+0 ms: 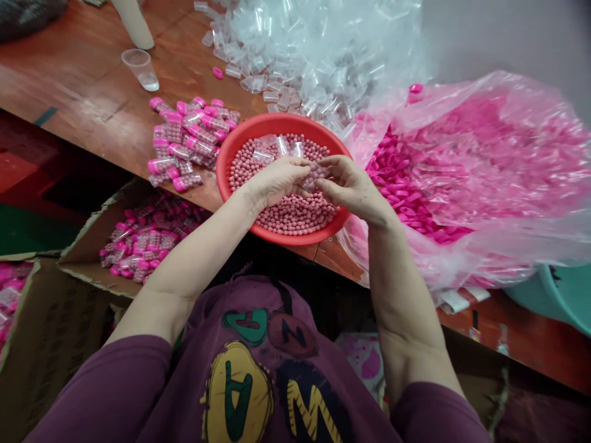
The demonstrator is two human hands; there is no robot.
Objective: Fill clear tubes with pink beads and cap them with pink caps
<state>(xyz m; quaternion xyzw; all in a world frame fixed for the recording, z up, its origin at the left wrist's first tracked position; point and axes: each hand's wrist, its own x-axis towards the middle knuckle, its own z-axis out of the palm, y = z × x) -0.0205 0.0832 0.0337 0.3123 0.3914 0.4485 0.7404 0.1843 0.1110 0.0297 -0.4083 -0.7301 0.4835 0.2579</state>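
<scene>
Both my hands meet over a red basin [222, 166] filled with small pink beads [295, 216]. My left hand [279, 181] closes its fingers on a small clear plastic bottle [314, 176] that has pink beads inside. My right hand [346, 184] grips the same bottle from the other side, with thumb and fingers around its end. Part of the bottle is hidden by my fingers. Several clear empty bottles [282, 146] lie on the beads behind my hands.
Pink-capped filled bottles [194, 138] are heaped left of the basin, with more in a cardboard box [92, 237] below. A plastic cup [141, 69] stands at the back left. Clear bottles [295, 67] pile up behind. A plastic bag of pink caps [489, 166] lies right.
</scene>
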